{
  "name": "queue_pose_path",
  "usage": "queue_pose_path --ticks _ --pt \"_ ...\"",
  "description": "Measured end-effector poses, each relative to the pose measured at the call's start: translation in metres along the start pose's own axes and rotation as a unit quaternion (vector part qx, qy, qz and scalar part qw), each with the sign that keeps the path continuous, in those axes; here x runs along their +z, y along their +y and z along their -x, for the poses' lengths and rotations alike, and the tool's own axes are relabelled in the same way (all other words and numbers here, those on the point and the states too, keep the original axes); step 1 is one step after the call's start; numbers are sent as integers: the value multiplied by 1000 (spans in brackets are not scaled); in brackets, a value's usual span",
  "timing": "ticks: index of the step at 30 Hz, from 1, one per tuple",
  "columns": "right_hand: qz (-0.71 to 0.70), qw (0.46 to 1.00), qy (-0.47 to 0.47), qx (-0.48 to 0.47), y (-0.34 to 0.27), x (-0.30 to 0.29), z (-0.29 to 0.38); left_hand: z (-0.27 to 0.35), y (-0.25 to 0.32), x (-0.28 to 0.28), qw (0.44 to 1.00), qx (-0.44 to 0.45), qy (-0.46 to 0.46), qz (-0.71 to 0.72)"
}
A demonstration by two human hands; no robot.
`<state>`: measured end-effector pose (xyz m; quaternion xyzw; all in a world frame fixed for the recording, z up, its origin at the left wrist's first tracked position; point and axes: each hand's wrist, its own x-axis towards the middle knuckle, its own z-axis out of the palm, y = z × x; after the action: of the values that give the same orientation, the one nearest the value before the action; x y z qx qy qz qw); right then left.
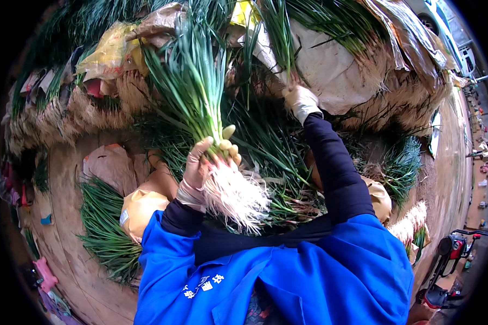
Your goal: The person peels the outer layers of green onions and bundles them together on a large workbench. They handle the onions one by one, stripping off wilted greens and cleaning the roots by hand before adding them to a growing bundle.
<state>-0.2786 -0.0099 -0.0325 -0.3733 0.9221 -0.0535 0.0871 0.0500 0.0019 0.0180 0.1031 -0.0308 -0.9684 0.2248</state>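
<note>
My left hand [195, 166], in a pale glove, is closed around a thick bunch of green onions [205, 101] just above the roots. The green leaves fan upward, and the long white roots [238, 199] hang towards my body. Farther forward and to the right, my gloved right hand [303, 99] grips a thinner bundle of green onions [279, 36] near its root end, over a whitish woven sack [333, 77]. The right fingertips are mostly hidden. Loose leaves and stalks [268, 142] lie below and between my arms.
A long heap of green onions, roots facing me [89, 113], curves across the front. Yellow plastic sacking [110, 53] covers part of it. A leafy pile [105, 231] lies at my left, and a bundle with pale roots [410, 221] at my right. A scooter [451, 260] stands far right.
</note>
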Motion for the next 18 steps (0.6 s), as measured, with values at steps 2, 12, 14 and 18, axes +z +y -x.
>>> queue_pose_path --ticks 2,12,14,18 --pt "-20 997 -61 -30 4 7 -4 -2 -7 4 999 -1 29 17" --pt "-346 766 -288 -458 -12 4 163 -6 -11 -12 982 12 120 -142" --pt "-580 697 -384 -174 -22 2 152 -6 -11 -15 993 24 72 -90" --pt "-728 434 -527 57 -69 18 139 -4 -14 -3 997 38 49 -53"
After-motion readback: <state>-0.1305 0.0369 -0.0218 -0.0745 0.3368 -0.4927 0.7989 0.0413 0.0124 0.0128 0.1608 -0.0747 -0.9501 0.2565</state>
